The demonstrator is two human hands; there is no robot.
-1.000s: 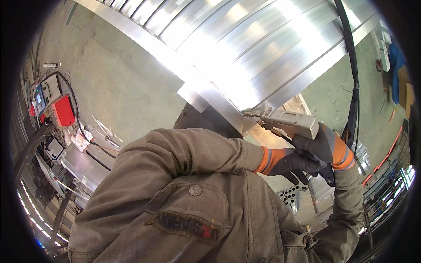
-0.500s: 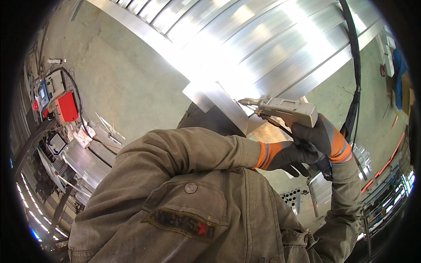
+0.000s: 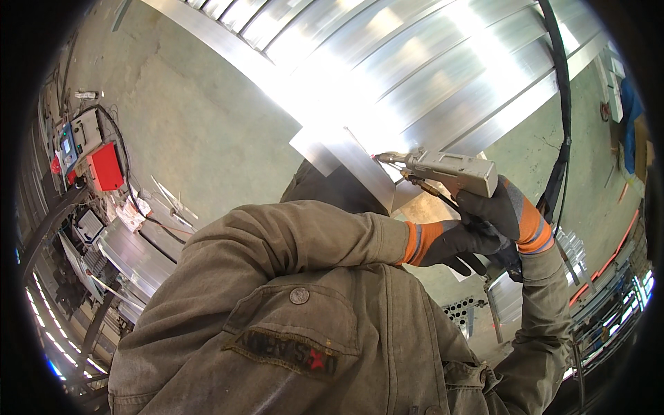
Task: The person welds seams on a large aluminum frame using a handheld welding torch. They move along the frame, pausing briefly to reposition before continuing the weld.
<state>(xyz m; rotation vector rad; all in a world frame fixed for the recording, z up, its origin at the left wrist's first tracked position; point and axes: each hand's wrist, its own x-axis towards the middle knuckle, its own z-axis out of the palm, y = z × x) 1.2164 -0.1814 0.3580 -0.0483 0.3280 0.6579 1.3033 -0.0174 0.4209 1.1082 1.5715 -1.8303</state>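
My right hand [image 3: 492, 211], in a black and orange glove, is closed around the handle of a grey handheld welding gun [image 3: 453, 171]. The gun points left, its nozzle at the corner of a shiny metal frame [image 3: 356, 166]. A thin feed tube with brass fittings [image 3: 423, 184] runs under its front end. Crossing in front of my chest, my left hand [image 3: 460, 245], gloved alike, lies against the underside of my right hand. Some of its fingers stick out apart; the others are hidden behind the right hand.
Ribbed metal panels [image 3: 415, 69] fill the top, with strong glare. A thick black cable [image 3: 561, 104] hangs at the right. On the left stand a control box with a screen [image 3: 68, 146] and a red box [image 3: 105, 167]. Metal sheets [image 3: 128, 259] lie lower left.
The welding gun and both hands have shifted very slightly left and up. The grip on the gun is the same.
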